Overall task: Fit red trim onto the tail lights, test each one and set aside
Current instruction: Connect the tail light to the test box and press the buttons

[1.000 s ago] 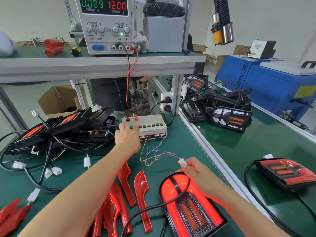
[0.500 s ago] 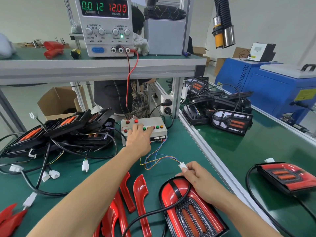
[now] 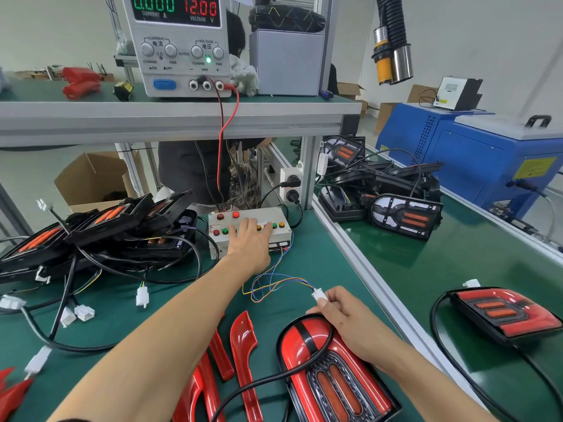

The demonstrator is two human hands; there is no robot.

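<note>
Red tail light [image 3: 332, 373] laid unlit on the green bench [image 3: 304, 269] near the front edge, white connector [image 3: 318, 294] pinched by right hand [image 3: 350, 318], button box [image 3: 248, 226] pressed by left hand [image 3: 249, 242] with fingers straight and spread, loose red trims [image 3: 243, 354] laid just left of the light, supply [image 3: 179, 44] read at 0.000 A.

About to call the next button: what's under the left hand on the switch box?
The left hand lies across the switch box, fingers straight, covering the middle of the front button row. Red and green buttons show to its left, yellow, green and orange to its right. Whatever lies beneath the fingers is hidden.
</note>
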